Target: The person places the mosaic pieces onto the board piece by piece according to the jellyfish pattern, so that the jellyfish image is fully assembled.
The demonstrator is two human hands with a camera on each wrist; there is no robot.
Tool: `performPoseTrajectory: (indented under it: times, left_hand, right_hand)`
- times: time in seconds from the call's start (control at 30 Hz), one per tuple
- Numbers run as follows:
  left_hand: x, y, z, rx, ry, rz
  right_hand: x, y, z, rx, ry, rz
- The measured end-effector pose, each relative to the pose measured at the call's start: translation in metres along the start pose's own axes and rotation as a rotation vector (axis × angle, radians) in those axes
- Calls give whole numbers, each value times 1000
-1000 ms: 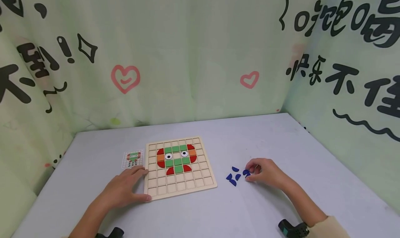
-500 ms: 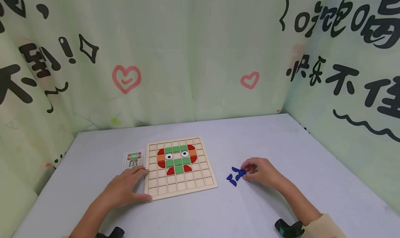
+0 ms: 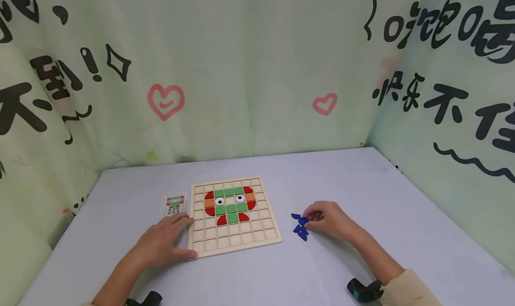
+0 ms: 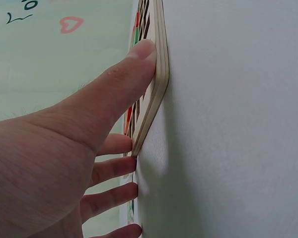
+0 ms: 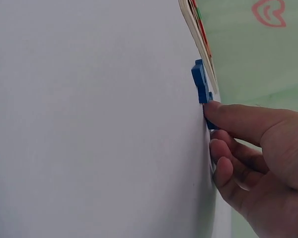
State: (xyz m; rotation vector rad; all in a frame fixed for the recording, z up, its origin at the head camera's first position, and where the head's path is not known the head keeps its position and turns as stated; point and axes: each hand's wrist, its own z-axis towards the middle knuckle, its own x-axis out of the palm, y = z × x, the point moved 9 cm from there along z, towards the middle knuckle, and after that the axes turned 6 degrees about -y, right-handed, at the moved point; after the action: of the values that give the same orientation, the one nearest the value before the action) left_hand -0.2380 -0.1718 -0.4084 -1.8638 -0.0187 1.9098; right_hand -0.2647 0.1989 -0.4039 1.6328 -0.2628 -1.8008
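A wooden grid board (image 3: 253, 238) lies on the table with green, red and orange pieces and two eye pieces set in it. At its left edge is my left hand (image 3: 161, 241), fingers spread; the thumb touches the near-left corner, as the left wrist view also shows. Right of the board sit several small, dark blue rounded pieces (image 3: 302, 236) in a tight group. My right hand (image 3: 331, 219) pinches at the group's right side, with a blue piece (image 5: 211, 124) by the thumb and curled fingers. The index fingertip is partly hidden in the right wrist view.
A small pattern card (image 3: 174, 204) with a printed grid figure lies left of the board, behind the left hand. The white table (image 3: 257, 279) ends at a pale green curtain (image 3: 249, 73) at the back and sides.
My right hand has slid left, bringing the blue pieces by its fingers into the rest of the group, which now sits closer together. The left hand and the board have stayed put.
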Motion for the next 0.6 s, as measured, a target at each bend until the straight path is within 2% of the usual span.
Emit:
performPoseTrajectory:
  times: [0.37,0.6]
  left_hand:
    - [-1,1,0,-6,-7,-4]
    - [1,2,1,-30,0,-7]
  right_hand:
    - [23,21,24,-37,66,38]
    - [35,39,35,-54,73,36]
